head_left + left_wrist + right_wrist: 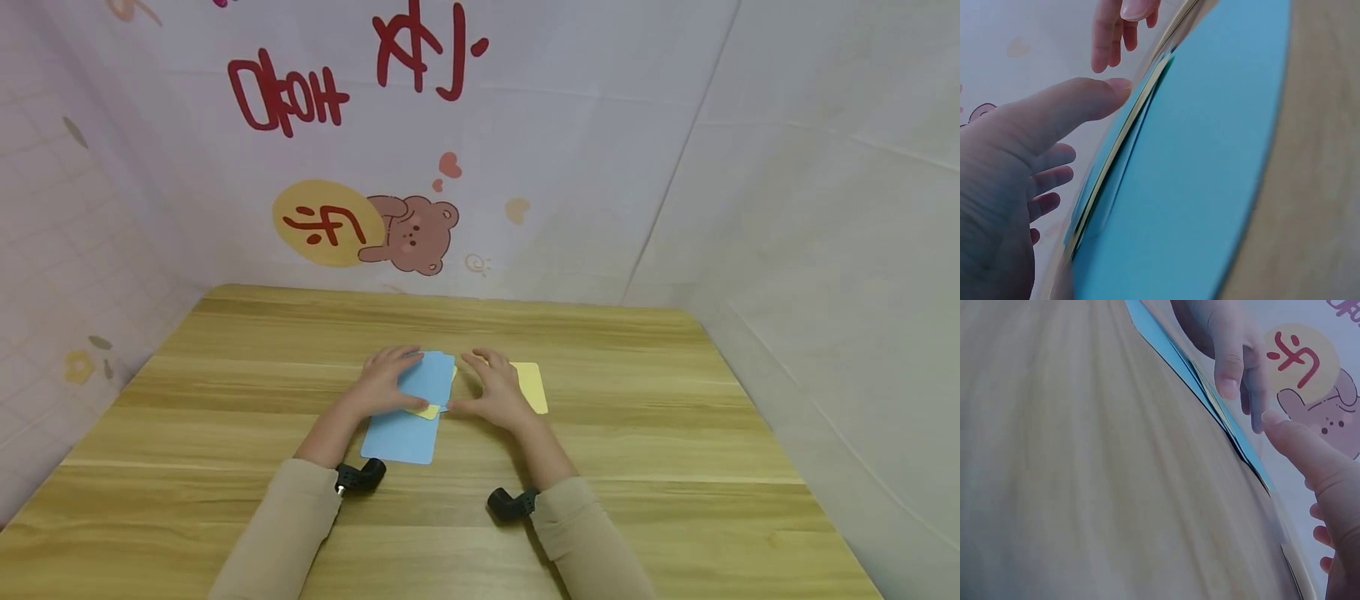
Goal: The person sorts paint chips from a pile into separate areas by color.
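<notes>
A stack of blue cards [405, 433] with a yellow card [429, 410] between them lies mid-table. My left hand [384, 382] rests flat on the stack's upper left, fingers straight. My right hand [495, 390] lies flat beside the stack, with its thumb at the stack's right edge. It partly covers a separate yellow card [534, 387]. The left wrist view shows the blue card [1210, 162] close up, with the left thumb [1072, 109] just beside its layered edge. In the right wrist view the right thumb [1304, 450] nears the stack's edge [1169, 347].
The wooden table [637, 433] is enclosed by pale fabric walls, the back one carrying a bear picture [416, 233]. Black wrist cameras [360, 477] sit on both beige sleeves.
</notes>
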`<action>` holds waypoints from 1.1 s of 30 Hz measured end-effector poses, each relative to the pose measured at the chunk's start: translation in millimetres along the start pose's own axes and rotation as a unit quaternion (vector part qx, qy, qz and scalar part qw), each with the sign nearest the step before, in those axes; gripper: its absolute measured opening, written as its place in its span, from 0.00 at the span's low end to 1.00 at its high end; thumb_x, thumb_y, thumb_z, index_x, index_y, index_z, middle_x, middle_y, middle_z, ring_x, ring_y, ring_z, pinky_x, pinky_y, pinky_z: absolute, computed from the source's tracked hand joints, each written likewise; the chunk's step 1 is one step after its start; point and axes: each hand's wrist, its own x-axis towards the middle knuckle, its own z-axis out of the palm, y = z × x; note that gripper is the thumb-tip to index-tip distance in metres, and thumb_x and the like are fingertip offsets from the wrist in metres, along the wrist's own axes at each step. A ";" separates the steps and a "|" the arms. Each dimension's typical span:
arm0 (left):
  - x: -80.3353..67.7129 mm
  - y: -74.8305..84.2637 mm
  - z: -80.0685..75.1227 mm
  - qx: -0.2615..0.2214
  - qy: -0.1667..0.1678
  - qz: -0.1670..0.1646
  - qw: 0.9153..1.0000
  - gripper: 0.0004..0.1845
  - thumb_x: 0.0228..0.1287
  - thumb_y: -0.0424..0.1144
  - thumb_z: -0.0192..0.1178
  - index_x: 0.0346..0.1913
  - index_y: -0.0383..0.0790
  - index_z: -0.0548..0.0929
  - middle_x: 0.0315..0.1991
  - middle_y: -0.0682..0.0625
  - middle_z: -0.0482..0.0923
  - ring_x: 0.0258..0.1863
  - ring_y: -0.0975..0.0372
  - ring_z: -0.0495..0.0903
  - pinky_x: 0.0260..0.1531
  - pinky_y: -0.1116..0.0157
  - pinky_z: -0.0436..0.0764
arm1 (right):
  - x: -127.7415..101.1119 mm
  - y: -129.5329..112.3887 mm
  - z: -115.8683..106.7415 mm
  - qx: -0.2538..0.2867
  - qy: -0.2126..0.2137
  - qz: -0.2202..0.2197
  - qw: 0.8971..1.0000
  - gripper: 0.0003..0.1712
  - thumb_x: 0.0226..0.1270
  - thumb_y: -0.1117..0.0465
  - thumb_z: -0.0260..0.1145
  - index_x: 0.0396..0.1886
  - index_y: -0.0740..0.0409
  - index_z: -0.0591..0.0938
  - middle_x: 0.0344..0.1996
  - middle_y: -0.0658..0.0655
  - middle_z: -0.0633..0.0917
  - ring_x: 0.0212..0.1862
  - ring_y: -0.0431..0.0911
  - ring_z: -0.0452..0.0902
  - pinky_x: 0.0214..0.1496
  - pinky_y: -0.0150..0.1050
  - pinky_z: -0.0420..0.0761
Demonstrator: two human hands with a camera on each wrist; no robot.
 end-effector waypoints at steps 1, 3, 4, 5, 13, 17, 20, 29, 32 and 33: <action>-1.0 -1.8 -1.0 0.003 -0.001 -0.002 1.000 0.46 0.46 0.53 0.73 0.66 0.30 0.69 0.69 0.38 0.61 0.68 0.41 0.54 0.61 0.38 0.47 | 1.2 -1.7 1.1 -0.002 0.000 0.002 1.000 0.53 0.47 0.37 0.75 0.70 0.56 0.68 0.68 0.60 0.63 0.70 0.55 0.50 0.67 0.55 0.48; -3.3 -4.0 -3.6 0.006 -0.003 -0.005 1.000 0.47 0.46 0.53 0.73 0.66 0.30 0.69 0.69 0.38 0.61 0.67 0.40 0.54 0.61 0.37 0.47 | 3.2 -5.0 3.3 -0.010 -0.003 0.008 1.000 0.53 0.47 0.37 0.75 0.70 0.55 0.68 0.68 0.60 0.63 0.70 0.54 0.49 0.67 0.55 0.48; -4.3 -5.4 -4.4 0.008 -0.004 -0.008 1.000 0.47 0.46 0.53 0.73 0.66 0.30 0.69 0.69 0.38 0.61 0.67 0.40 0.54 0.61 0.37 0.47 | 4.2 -6.1 4.7 -0.016 -0.006 0.012 1.000 0.54 0.47 0.36 0.74 0.70 0.55 0.67 0.68 0.59 0.63 0.70 0.54 0.49 0.68 0.55 0.47; -5.2 -6.7 -5.2 0.008 -0.005 -0.010 1.000 0.47 0.46 0.53 0.73 0.66 0.30 0.69 0.69 0.38 0.61 0.68 0.40 0.54 0.61 0.37 0.47 | 5.1 -7.2 5.9 -0.023 -0.008 0.015 1.000 0.54 0.47 0.35 0.74 0.71 0.54 0.67 0.68 0.59 0.63 0.70 0.54 0.49 0.68 0.55 0.47; -8.5 -18.6 -7.8 0.007 -0.011 -0.025 1.000 0.47 0.47 0.54 0.73 0.67 0.31 0.68 0.69 0.38 0.60 0.68 0.40 0.53 0.61 0.38 0.46 | 12.3 -13.6 12.0 -0.049 -0.024 0.010 0.998 0.55 0.47 0.32 0.71 0.71 0.54 0.66 0.68 0.60 0.63 0.70 0.57 0.50 0.68 0.57 0.46; -8.9 -21.4 -8.3 0.001 -0.015 -0.024 1.000 0.48 0.47 0.55 0.72 0.67 0.31 0.68 0.69 0.37 0.59 0.68 0.39 0.53 0.61 0.37 0.45 | 15.0 -12.0 15.0 -0.072 -0.041 0.008 0.996 0.55 0.48 0.30 0.69 0.72 0.53 0.66 0.68 0.59 0.63 0.70 0.57 0.50 0.68 0.56 0.47; -8.5 -23.5 -6.7 0.002 -0.019 -0.024 1.000 0.48 0.48 0.55 0.72 0.68 0.31 0.67 0.70 0.37 0.59 0.68 0.39 0.53 0.61 0.37 0.45 | 16.4 -9.9 16.6 -0.082 -0.053 0.010 0.995 0.55 0.49 0.29 0.68 0.72 0.52 0.65 0.68 0.58 0.64 0.70 0.57 0.51 0.69 0.55 0.47; -9.2 -23.0 -6.8 -0.008 -0.018 -0.032 0.999 0.47 0.48 0.54 0.72 0.67 0.32 0.68 0.70 0.38 0.59 0.68 0.41 0.52 0.62 0.39 0.44 | 19.5 -9.2 17.8 -0.094 -0.068 -0.001 0.993 0.53 0.50 0.30 0.67 0.71 0.52 0.67 0.67 0.55 0.66 0.69 0.56 0.53 0.68 0.56 0.49; -9.7 -22.8 -7.3 -0.007 -0.017 -0.031 0.999 0.47 0.47 0.55 0.73 0.67 0.32 0.69 0.69 0.38 0.60 0.68 0.41 0.53 0.62 0.39 0.44 | 20.0 -9.1 18.9 -0.096 -0.071 -0.002 0.993 0.52 0.50 0.29 0.67 0.71 0.51 0.67 0.67 0.55 0.66 0.69 0.54 0.53 0.68 0.54 0.49; -9.7 -23.0 -7.3 -0.006 -0.016 -0.029 0.999 0.47 0.47 0.55 0.73 0.67 0.32 0.69 0.69 0.38 0.60 0.68 0.42 0.53 0.62 0.39 0.45 | 20.2 -8.9 19.2 -0.097 -0.071 -0.002 0.993 0.52 0.50 0.29 0.67 0.71 0.51 0.67 0.67 0.55 0.66 0.69 0.54 0.53 0.68 0.54 0.49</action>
